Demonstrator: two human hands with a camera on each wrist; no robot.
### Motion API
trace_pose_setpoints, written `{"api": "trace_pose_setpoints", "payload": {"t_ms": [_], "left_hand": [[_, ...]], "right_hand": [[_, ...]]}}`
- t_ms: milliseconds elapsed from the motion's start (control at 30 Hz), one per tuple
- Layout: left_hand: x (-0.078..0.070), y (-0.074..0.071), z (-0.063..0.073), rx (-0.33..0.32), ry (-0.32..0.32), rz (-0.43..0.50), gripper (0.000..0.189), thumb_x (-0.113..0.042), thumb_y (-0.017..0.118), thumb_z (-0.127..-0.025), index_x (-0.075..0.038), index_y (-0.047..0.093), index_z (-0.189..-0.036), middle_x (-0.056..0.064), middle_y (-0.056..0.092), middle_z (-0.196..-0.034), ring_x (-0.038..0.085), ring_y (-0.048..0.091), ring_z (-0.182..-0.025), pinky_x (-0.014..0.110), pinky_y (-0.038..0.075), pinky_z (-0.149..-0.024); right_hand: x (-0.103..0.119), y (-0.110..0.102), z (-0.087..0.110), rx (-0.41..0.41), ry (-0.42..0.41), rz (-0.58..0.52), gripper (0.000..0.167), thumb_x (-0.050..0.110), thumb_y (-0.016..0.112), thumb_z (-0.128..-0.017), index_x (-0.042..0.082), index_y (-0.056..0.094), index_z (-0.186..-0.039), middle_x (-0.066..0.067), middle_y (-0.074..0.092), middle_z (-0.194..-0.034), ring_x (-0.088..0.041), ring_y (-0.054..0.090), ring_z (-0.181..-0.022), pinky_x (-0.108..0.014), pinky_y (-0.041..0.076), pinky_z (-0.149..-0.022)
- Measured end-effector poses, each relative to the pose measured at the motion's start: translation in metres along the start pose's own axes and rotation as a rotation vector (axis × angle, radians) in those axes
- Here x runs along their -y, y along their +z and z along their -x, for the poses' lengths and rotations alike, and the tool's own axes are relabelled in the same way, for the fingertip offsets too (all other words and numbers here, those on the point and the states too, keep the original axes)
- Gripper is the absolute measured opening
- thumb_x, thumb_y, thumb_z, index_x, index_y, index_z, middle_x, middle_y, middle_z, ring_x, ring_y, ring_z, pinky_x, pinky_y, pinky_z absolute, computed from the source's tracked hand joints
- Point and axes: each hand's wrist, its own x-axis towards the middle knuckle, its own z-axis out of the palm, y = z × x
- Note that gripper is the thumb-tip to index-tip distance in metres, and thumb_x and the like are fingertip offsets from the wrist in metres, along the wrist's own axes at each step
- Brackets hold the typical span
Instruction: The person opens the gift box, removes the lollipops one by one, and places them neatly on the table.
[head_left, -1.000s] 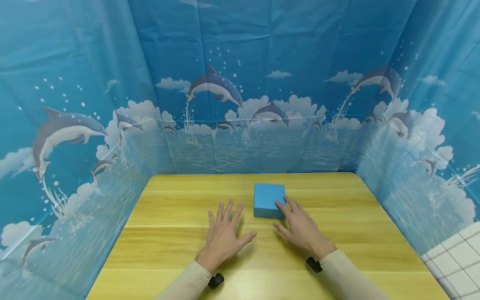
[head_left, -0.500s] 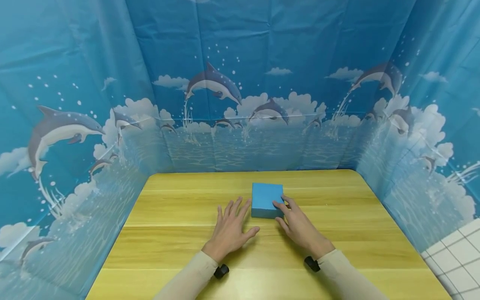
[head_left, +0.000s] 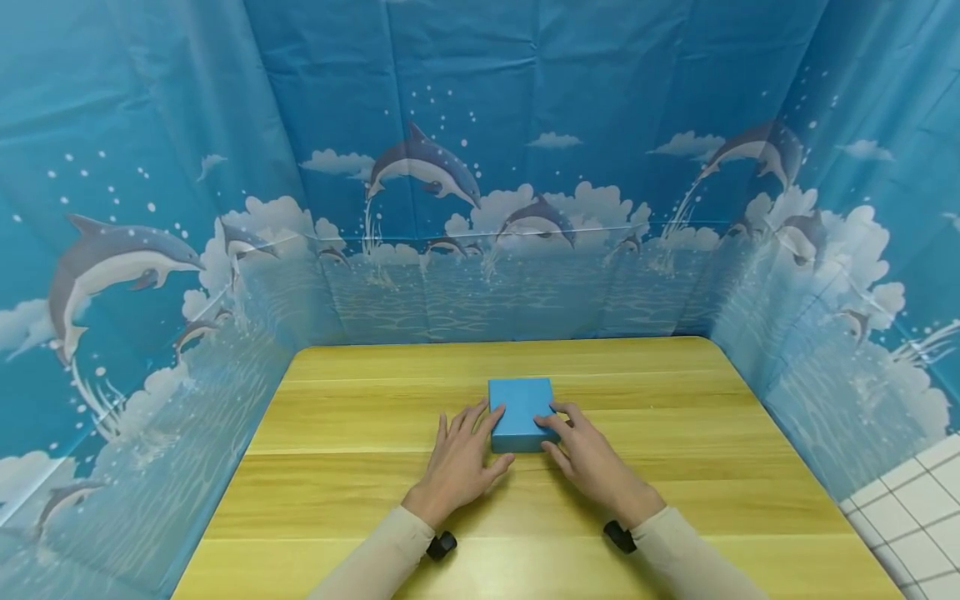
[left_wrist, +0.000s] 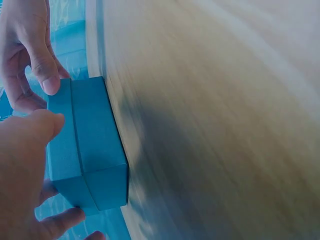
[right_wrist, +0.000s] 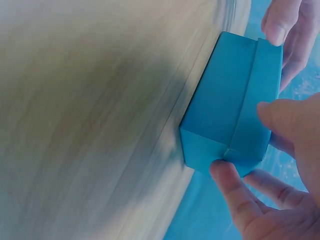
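A blue lidded box lies flat on the yellow wood-grain table, a seam between lid and base showing along its side. My left hand is at its left side, fingers fairly straight and spread; the index finger reaches the top left edge, and the thumb is near the front face. At the right side, my right hand holds the box between its thumb, at the front, and bent fingers at the right edge. In the right wrist view, a fingertip touches the box's end near the seam.
Blue curtains printed with dolphins and clouds enclose the table at the back and both sides. White floor tiles show at the lower right. Each wrist carries a small black camera.
The box has slid toward me and a little left, together with the right hand. My left hand has moved rightward, and its fingers have come up against the box's left side.
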Motion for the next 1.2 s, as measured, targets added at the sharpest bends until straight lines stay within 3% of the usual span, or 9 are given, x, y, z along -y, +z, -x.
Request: {"api": "trace_pose_setpoints", "payload": {"t_ms": [400,733,1200], "left_hand": [[0.001,-0.008,0.005,-0.035,0.009,0.048,0.060,-0.048,0.075,-0.115,-0.016,0.063,-0.165,0.018,0.048,-0.183,0.043,0.050,-0.167,0.081,0.042,-0.132],[0.001,-0.011,0.010,-0.074,0.028,0.051,0.049,-0.040,0.082,-0.112,-0.016,0.070,-0.152,0.020,0.056,-0.176,0.044,0.058,-0.159,0.066,0.052,-0.129],[0.000,-0.017,0.015,-0.067,0.031,0.074,0.047,-0.040,0.084,-0.111,-0.016,0.071,-0.148,0.021,0.057,-0.173,0.046,0.060,-0.156,0.064,0.053,-0.127]], "right_hand": [[0.012,0.001,0.005,-0.002,-0.024,-0.018,0.038,0.010,0.087,-0.106,0.008,0.079,-0.143,-0.027,0.067,-0.145,-0.039,0.081,-0.117,-0.043,0.072,-0.089],[0.017,0.001,0.007,-0.003,-0.022,-0.026,0.033,0.009,0.088,-0.105,0.010,0.082,-0.138,-0.018,0.069,-0.136,-0.034,0.080,-0.116,-0.039,0.070,-0.084],[0.021,0.000,0.010,-0.012,-0.032,-0.045,0.033,0.010,0.090,-0.103,0.009,0.083,-0.135,-0.014,0.068,-0.131,-0.029,0.078,-0.113,-0.033,0.068,-0.081]]}}
